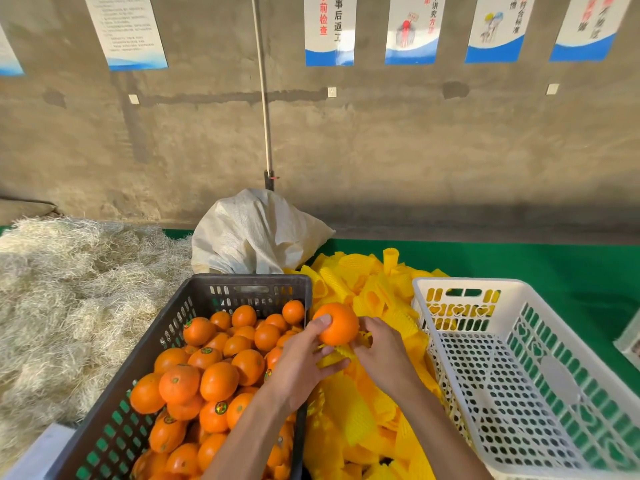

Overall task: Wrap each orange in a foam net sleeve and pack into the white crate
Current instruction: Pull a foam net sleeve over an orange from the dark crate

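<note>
Here we hold one orange (335,323) above the heap of yellow foam net sleeves (360,427): our left hand (304,362) grips it, thumb on top, and our right hand (381,351) pinches a sleeve (337,355) beneath it. Left sits the dark crate (194,306) of oranges, right the white crate (519,375), on the green worktop (554,265).

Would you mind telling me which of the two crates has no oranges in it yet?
The white crate on the right; the dark crate on the left is full of oranges.
</note>
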### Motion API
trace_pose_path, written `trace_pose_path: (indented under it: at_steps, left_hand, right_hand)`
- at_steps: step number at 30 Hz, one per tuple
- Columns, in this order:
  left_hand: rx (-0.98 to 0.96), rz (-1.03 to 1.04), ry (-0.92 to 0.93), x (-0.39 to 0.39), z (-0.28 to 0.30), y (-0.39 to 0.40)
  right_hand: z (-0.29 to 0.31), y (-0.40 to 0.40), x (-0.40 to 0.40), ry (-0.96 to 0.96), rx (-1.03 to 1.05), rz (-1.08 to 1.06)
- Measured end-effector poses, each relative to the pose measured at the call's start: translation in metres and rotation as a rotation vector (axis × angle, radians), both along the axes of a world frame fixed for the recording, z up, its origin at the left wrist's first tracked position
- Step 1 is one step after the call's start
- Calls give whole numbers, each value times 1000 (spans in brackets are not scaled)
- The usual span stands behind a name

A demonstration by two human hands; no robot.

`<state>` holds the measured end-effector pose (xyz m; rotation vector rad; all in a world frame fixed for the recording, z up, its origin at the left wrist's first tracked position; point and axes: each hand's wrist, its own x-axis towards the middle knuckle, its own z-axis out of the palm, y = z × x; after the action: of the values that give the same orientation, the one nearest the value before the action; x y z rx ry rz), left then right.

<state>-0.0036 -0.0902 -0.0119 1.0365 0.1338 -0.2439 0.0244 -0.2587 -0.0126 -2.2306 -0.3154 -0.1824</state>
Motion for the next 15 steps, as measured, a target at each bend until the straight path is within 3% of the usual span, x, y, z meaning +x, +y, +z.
trace_pose_path:
  at_steps: [4, 6, 11, 15]
  left_hand:
    - [172, -4, -61, -2, -2, -2]
    - [374, 77, -75, -1, -1, -5]
    - [715, 161, -154, 8, 6, -15]
    - [996, 285, -195, 17, 6, -11]
  right_hand:
    - [10, -10, 6, 10, 74, -59]
    - [16, -14, 7, -33, 106, -77]
    - [17, -6, -3, -248, -124, -72]
    - [14, -6, -11, -289, -245, -51]
